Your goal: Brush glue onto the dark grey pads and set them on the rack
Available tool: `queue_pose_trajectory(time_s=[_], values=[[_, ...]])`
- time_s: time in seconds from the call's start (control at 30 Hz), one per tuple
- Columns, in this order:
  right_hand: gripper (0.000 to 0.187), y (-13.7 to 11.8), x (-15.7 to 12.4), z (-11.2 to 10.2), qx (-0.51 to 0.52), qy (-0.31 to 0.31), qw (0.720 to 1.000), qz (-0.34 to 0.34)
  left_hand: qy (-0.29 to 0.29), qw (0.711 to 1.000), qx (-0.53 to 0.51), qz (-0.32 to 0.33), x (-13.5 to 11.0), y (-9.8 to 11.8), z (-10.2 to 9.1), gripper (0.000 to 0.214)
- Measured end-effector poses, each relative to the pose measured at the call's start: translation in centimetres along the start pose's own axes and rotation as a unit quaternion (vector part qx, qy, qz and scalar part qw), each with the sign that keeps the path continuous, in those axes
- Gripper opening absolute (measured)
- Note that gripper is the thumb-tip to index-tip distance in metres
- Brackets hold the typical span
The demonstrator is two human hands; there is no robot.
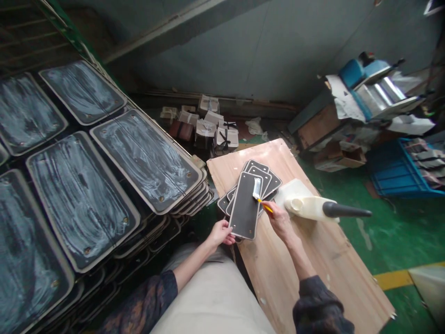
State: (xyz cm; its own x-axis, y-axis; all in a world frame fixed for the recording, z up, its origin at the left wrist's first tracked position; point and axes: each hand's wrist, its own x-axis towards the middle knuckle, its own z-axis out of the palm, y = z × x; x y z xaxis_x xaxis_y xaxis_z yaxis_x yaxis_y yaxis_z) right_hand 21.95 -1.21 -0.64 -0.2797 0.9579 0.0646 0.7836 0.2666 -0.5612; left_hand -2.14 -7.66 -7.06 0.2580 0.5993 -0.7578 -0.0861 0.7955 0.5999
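In the head view a dark rectangular panel [243, 208] with a pale edge and small corner holes lies on top of a fanned stack of similar panels [276, 182]. My left hand [222, 233] pinches its near left corner between thumb and fingers. My right hand [277, 217] is closed round the yellow handle of a brush [265, 206]. The brush's white-coated bristles touch the panel near its upper right, where a short white smear [257, 184] shows. Right of my right hand stands a cream plastic bottle [308, 207] with a long black spout.
The stack rests on a wooden board [323, 257]. At left, piled panels [146, 155] with streaky white coating fill a rack. Wrapped bundles [208, 125] lie by the wall. Beyond the board are a roller machine [380, 95], a cardboard box [342, 157] and a blue crate [389, 169].
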Motion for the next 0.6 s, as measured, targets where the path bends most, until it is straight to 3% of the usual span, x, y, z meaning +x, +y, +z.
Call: queue_pose_trajectory(time_s=[0.17,0.3,0.43,0.6], values=[[0.022,-3.5,-5.7,-0.8,0.063,-0.112,0.992,0.014,0.0,1.0,-0.001,-0.002,-0.2,0.3,0.0,0.017],[0.02,-5.1,-6.9,-1.4,0.14,-0.196,0.97,0.031,-0.002,1.0,0.001,-0.007,0.0,0.4,-0.1,0.013],[0.02,-3.5,-3.9,-1.2,0.184,-0.197,0.963,0.027,-0.004,1.0,0.006,-0.005,0.3,0.1,-0.2,0.013],[0.022,0.4,2.4,-0.6,0.168,-0.081,0.982,0.012,-0.002,1.0,0.012,-0.002,0.4,0.1,-0.3,0.018]])
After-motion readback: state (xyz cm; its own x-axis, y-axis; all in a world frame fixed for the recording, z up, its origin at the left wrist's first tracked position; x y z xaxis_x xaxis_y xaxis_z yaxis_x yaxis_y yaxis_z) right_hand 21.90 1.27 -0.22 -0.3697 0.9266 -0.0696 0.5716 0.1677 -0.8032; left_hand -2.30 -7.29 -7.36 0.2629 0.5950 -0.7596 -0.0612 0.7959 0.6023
